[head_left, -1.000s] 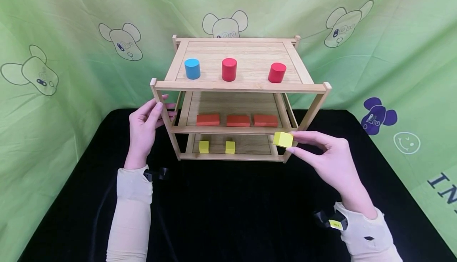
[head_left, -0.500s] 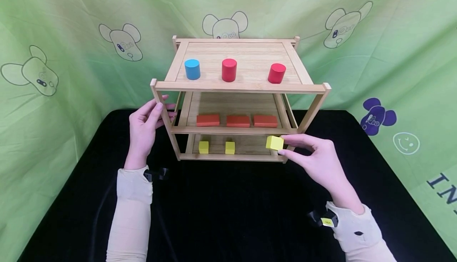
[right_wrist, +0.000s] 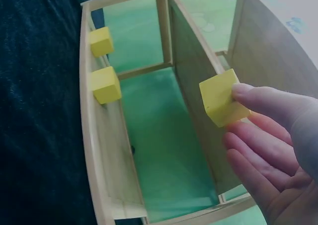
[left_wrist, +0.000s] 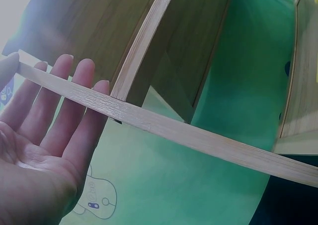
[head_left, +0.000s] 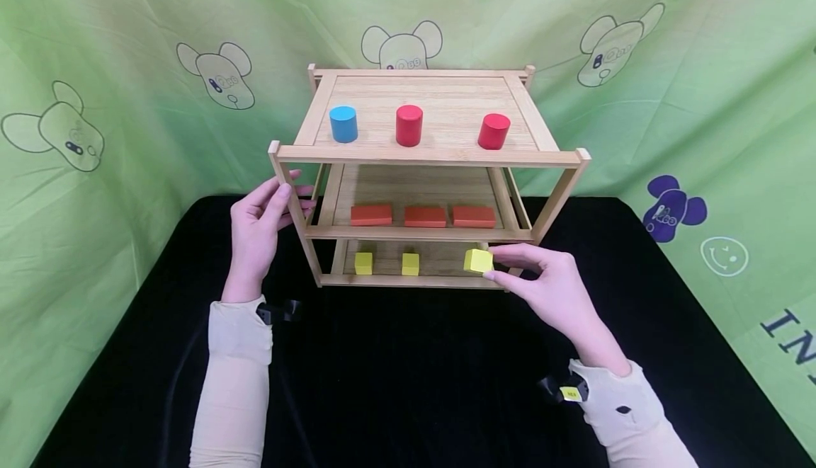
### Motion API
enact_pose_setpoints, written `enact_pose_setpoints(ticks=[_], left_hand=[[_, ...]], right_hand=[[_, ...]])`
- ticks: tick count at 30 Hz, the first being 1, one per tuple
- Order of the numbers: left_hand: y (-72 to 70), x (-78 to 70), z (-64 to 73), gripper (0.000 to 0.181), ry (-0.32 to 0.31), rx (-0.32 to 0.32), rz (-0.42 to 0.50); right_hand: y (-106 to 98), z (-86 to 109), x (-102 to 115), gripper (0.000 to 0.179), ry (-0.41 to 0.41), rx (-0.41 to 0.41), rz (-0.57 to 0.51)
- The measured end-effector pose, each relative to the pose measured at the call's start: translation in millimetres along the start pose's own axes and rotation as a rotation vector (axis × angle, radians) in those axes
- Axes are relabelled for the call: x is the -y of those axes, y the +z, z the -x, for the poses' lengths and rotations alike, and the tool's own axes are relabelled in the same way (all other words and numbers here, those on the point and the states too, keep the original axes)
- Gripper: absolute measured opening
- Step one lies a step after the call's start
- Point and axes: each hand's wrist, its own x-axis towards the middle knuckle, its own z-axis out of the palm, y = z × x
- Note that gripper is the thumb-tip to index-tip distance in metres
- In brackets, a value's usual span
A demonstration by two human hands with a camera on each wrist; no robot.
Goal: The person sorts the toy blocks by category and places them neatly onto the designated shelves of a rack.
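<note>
Between thumb and fingertips, my right hand (head_left: 551,287) pinches a yellow cube (head_left: 478,260) at the right front of the bottom shelf, below the middle shelf's front rail. In the right wrist view that cube (right_wrist: 218,100) is tilted, the thumb on one face. My left hand (head_left: 255,224) holds the front left post of a three-tier wooden rack (head_left: 440,89), thumb in front and fingers behind. The left wrist view shows the fingers lying behind the post (left_wrist: 149,118). Two more yellow cubes (head_left: 364,263) sit on the bottom shelf, left and middle.
Three red blocks (head_left: 425,217) lie in a row on the middle shelf. On the top shelf stand a blue cylinder (head_left: 343,124) and two red cylinders (head_left: 409,126). Black cloth (head_left: 408,369) covers the table, and a green printed curtain (head_left: 140,135) hangs behind.
My right hand has carried the yellow cube left and slightly down, from beside the front right post to over the bottom shelf. The left hand stays at its post.
</note>
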Motion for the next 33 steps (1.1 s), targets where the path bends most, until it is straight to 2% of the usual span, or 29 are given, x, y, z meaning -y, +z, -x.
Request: enact_pose_setpoints(ticks=[13, 18, 25, 33], left_hand=[[0.0, 1.8, -0.3, 0.034, 0.004, -0.002, 0.001], [-0.5, 2.1, 0.3, 0.033, -0.004, -0.005, 0.011], [0.5, 0.9, 0.0, 0.031, 0.008, -0.002, 0.018], [0.8, 2.3, -0.2, 0.033, -0.004, -0.012, 0.028]], right_hand=[[16, -1.0, -18, 0.03, 0.044, 0.058, 0.017], [23, -1.2, -24, 0.03, 0.046, 0.064, -0.02], [33, -2.4, -32, 0.027, 0.026, 0.053, -0.001], [44, -3.5, -38, 0.026, 0.064, 0.05, -0.025]])
